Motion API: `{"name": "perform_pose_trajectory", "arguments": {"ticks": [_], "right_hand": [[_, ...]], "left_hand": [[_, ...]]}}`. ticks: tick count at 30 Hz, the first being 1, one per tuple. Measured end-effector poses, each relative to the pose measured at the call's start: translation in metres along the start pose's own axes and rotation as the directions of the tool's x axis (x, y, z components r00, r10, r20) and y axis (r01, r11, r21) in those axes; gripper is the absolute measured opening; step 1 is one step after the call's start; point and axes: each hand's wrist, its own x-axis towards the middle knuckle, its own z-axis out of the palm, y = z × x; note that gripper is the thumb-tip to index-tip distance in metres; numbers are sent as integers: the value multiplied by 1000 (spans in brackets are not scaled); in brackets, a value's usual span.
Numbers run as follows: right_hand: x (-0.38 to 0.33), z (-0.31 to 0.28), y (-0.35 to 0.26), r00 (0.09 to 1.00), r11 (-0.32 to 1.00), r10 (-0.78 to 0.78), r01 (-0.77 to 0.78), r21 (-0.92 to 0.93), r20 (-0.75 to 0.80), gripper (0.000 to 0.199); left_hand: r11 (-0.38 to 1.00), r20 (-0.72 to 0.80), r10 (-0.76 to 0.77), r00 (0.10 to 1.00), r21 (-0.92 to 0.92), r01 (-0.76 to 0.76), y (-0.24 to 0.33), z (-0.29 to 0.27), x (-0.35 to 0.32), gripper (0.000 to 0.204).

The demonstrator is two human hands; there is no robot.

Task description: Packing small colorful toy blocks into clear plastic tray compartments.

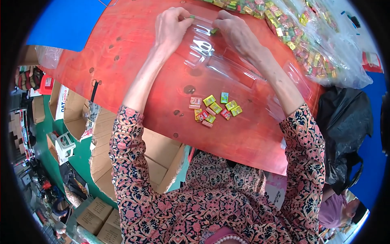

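Both my arms reach to the far side of a red-covered table [134, 53]. My left hand [172, 27] is closed in a pinch, with a bit of a small green packet [192, 16] showing at its fingertips. Opposite it, my right hand [236, 31] pinches another small green packet [213, 31], mostly hidden by the fingers. Between the hands lies a clear plastic tray [199, 51] with shiny moulded hollows. A second clear tray [233, 69] lies beneath my right forearm. Nearer me is a loose cluster of small yellow, red, pink and blue-green packets [215, 107].
A large clear bag [341, 61] spills many small coloured packets [292, 34] at the far right. More clear plastic [298, 79] lies right of my right forearm. A black bag [343, 126] hangs at the right edge. Open cardboard boxes [103, 146] stand below the table's left edge.
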Motion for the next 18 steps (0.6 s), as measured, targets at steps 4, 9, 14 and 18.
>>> {"name": "perform_pose_trajectory", "arguments": {"ticks": [4,9,14,18], "right_hand": [[-4,4,-3,1000,999,12,-13,-30,-11,19],[-4,4,-4,989,995,96,-91,48,-115,13],[2,10,-1,989,999,7,-13,-35,-146,13],[1,8,0,994,999,32,-34,-17,-107,12]], "left_hand": [[997,-13,-63,998,41,64,-9,-21,-3,17],[995,-11,-92,996,39,92,-13,-27,-4,16],[993,13,-57,998,101,55,-11,-23,1,16],[973,39,52,998,223,-59,-17,-19,6,19]]}}
